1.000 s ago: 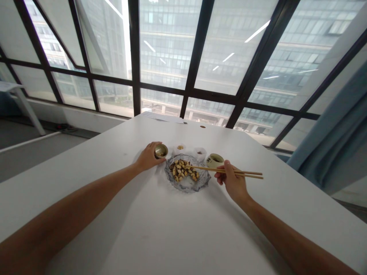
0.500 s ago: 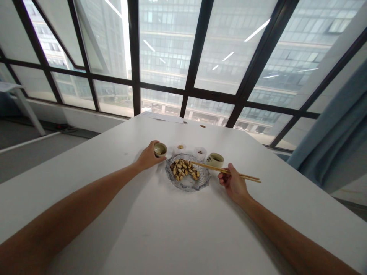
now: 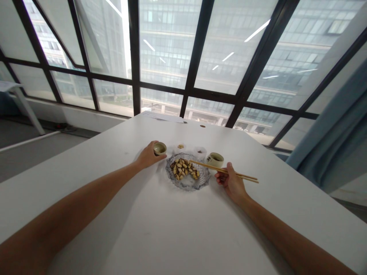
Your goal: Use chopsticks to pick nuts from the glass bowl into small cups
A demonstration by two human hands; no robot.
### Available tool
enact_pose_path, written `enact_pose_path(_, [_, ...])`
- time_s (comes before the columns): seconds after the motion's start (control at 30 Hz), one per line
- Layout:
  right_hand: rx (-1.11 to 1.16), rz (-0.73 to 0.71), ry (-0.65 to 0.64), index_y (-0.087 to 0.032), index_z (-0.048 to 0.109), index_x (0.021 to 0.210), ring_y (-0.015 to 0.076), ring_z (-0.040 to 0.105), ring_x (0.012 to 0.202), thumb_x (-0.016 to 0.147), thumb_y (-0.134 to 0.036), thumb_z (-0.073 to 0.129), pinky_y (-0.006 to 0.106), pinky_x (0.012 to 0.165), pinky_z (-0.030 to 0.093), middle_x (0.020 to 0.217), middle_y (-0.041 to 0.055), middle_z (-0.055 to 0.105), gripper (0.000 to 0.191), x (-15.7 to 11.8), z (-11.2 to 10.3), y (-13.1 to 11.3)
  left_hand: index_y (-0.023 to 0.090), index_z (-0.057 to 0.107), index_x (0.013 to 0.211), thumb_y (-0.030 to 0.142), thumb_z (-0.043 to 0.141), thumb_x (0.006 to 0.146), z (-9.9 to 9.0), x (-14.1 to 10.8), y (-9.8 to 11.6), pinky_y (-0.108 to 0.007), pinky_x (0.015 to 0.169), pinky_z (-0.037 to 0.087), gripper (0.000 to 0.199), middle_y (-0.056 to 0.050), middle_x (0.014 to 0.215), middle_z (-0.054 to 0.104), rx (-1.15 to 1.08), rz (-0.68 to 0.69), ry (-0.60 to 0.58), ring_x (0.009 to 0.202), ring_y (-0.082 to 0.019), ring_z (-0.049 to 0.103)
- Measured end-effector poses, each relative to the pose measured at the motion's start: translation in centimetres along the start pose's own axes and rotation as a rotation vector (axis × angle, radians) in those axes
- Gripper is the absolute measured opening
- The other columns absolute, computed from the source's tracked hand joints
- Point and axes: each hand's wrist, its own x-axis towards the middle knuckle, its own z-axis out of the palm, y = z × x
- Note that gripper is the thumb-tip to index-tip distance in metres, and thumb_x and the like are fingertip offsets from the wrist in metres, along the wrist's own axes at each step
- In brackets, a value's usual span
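Note:
My left hand is closed around a small ceramic cup, just left of a scalloped clear glass plate. Pistachios lie in a heap on that plate. A pair of wooden chopsticks is gripped in my right hand, at the plate's right side. Their tips reach over the upper edge of the nuts; whether they pinch one I cannot tell. Beyond the chopsticks stands a second ceramic cup with dark writing on its side.
Two small clear plastic cups, one holding a pale item and the other some dark bits, stand behind the plate. Paper lies at the white table's far edge, near the windows. A blue curtain hangs at right.
My right hand and the chopsticks have shifted slightly left, their tips now a little further over the pistachios. The cup in my left hand is tilted slightly differently.

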Motion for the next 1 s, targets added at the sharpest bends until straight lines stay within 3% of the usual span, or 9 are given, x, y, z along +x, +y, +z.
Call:
enact_pose_path(0.13, [-0.05,0.005,-0.001,-0.017,0.062,0.064,0.0134,0.055,0.04,0.076,-0.071,0.068,0.024,0.037,0.04,0.052,0.0047,0.065,0.056,-0.1,0.0,0.1,0.016,0.048,0.133,0.059,0.075,0.07,0.0,0.1,0.1,-0.043,0.094,0.052,0.081,-0.014,0.115,0.068,-0.005,-0.163,-0.008,0.108,-0.032,0.066])
enact_pose_path(0.23, [-0.073,0.012,0.018,-0.017,0.063,0.062,0.0142,0.054,0.04,0.079,-0.072,0.064,0.025,0.037,0.04,0.051,0.0052,0.064,0.057,0.0,-0.1,0.3,0.014,0.046,0.136,0.062,0.073,0.072,-0.1,0.4,0.0,-0.041,0.094,0.052,0.084,-0.016,0.118,0.067,-0.016,-0.198,-0.044,0.109,-0.031,0.066])
enact_pose_path(0.43, [-0.066,0.006,0.035,-0.018,0.063,0.062,0.0135,0.052,0.038,0.079,-0.072,0.063,0.025,0.035,0.039,0.049,0.0055,0.064,0.057,0.3,-0.3,0.6,0.018,0.048,0.138,0.059,0.065,0.082,-0.5,2.2,1.9,-0.047,0.109,0.04,0.072,-0.016,0.137,0.059,0.155,-0.001,0.058,0.128,-0.032,0.053])
enact_pose_path(0.57, [-0.061,-0.053,0.034,-0.016,0.064,0.062,0.0128,0.052,0.037,0.072,-0.076,0.067,0.024,0.034,0.039,0.049,0.0055,0.063,0.061,0.6,-0.4,0.5,0.02,0.046,0.141,0.06,0.059,0.086,0.5,4.0,4.8,-0.048,0.111,0.036,0.069,-0.015,0.139,0.058,0.327,0.111,-0.13,0.133,-0.033,0.049])
enact_pose_path(0.77, [-0.128,-0.283,0.017,-0.014,0.067,0.061,0.013,0.055,0.037,0.071,-0.079,0.065,0.025,0.035,0.043,0.05,0.0066,0.065,0.066,1.6,0.3,-1.7,0.014,0.035,0.147,0.056,0.062,0.083,2.9,6.6,8.4,-0.048,0.109,0.037,0.081,-0.019,0.136,0.061,0.413,0.035,-0.409,0.128,-0.033,0.056])
enact_pose_path(0.9, [-0.256,-0.46,0.03,-0.016,0.064,0.057,0.0129,0.054,0.035,0.074,-0.081,0.059,0.025,0.034,0.044,0.047,0.0064,0.064,0.068,2.9,2.6,-3.9,0.017,0.036,0.144,0.048,0.069,0.079,3.2,7.3,8.5,-0.043,0.103,0.045,0.079,-0.016,0.133,0.063,0.373,0.037,-0.409,0.125,-0.032,0.059])
enact_pose_path(1.0, [-0.325,-0.519,0.026,-0.016,0.065,0.057,0.0118,0.056,0.037,0.075,-0.081,0.057,0.022,0.035,0.045,0.049,0.0059,0.065,0.068,4.1,5.1,-4.5,0.019,0.038,0.142,0.038,0.076,0.073,3.2,7.4,7.9,-0.038,0.1,0.048,0.081,-0.014,0.132,0.064,0.312,0.141,-0.346,0.121,-0.03,0.062])
